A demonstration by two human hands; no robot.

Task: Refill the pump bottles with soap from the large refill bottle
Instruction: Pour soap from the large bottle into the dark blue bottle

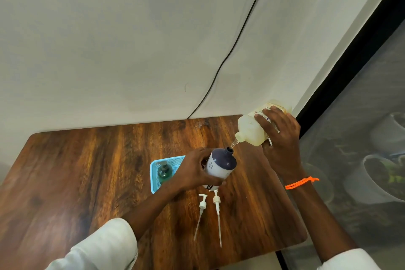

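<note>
My right hand grips the large pale-yellow refill bottle, tipped down to the left. A thin clear stream of soap runs from its spout into the open neck of a white pump bottle with a dark blue top. My left hand holds that bottle tilted above the wooden table. Two white pump heads with long tubes lie on the table just below it. A green pump bottle stands in a light blue tray.
The table butts against a pale wall with a black cable running down it. To the right is a dark-framed window with potted plants behind mesh. The table's right edge is close to my right arm.
</note>
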